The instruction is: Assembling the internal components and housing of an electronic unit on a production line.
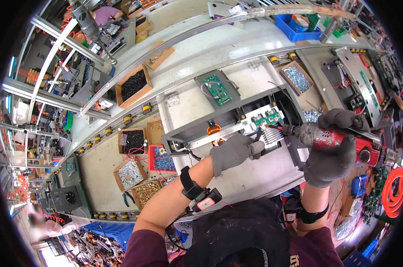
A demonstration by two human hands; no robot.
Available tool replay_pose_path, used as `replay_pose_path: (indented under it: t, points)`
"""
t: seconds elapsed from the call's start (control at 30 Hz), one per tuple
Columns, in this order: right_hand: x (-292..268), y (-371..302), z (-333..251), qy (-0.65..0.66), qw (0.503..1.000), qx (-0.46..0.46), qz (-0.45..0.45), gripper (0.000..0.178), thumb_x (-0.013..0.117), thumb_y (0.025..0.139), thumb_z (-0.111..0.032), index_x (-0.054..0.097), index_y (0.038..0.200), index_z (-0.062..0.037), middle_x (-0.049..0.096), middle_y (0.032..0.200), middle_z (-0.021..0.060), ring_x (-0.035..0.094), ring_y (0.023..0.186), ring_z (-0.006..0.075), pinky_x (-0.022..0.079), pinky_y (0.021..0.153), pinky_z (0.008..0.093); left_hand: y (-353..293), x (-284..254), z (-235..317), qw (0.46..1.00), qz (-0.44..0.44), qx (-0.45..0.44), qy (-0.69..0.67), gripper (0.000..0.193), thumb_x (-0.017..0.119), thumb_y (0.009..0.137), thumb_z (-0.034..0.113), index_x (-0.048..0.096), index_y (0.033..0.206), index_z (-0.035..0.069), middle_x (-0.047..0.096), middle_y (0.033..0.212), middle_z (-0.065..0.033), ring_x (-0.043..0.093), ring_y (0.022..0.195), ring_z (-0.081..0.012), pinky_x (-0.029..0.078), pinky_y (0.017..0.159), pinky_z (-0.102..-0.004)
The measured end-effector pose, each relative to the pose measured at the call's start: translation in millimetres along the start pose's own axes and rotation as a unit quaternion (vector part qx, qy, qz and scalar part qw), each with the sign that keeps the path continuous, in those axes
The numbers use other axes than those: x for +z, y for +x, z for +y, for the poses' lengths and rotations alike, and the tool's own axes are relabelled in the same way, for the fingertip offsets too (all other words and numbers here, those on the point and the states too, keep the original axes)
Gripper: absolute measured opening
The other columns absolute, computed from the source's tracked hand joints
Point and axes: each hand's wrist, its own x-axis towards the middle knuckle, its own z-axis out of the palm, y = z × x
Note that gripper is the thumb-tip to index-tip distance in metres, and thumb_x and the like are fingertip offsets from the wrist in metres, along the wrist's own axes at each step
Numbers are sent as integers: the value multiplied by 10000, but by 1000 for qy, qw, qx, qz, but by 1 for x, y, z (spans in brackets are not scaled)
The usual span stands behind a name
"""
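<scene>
A long dark metal chassis (193,128) lies open-side up on the pale worktop (250,177), in front of the person. The left hand and forearm cover part of its near side, and its right end is partly behind the drill and in shadow, so the parts inside there are hard to make out. Its long axis runs slantwise, the left end nearer the person, the right end farther off. Inside are a copper coil (214,128), a strip of green circuitry (266,119) and a finned heat sink (273,135).

The gloved left hand (232,153) is beside the fins, fingers bent and close together; whether they pinch anything cannot be told. The gloved right hand (329,160) is wrapped around a red power drill (322,139), which points left toward the heat sink; whether its tip touches anything is unclear.

Just beyond the chassis, a green circuit board (217,90) rests on a grey plate. To the left stand a red tray (151,159) of small fasteners and several cardboard boxes; pliers (129,199) lie near them. Things at the far left are blurred and bent by the lens.
</scene>
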Motion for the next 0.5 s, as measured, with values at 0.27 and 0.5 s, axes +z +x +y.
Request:
replay_pose_path:
  t: [0.27, 0.5]
  points:
    - [0, 11, 30, -96, 992, -32, -80, 446, 712, 754, -260, 482, 1067, -40, 557, 867, 122, 583, 756, 242, 526, 674, 389, 26, -20, -3, 998, -63, -14, 25, 464, 518, 911, 466, 683, 870, 34, 579, 684, -82, 542, 630, -149, 458, 592, -309]
    - [-12, 13, 48, -287, 956, -4, -55, 330, 624, 760, -147, 524, 1040, -3, 595, 910, 118, 581, 807, 208, 489, 741, 346, 53, 14, -6, 978, 127, 38, 160, 299, 584, 876, 338, 680, 922, 59, 631, 802, -123, 598, 756, -301, 460, 705, -414]
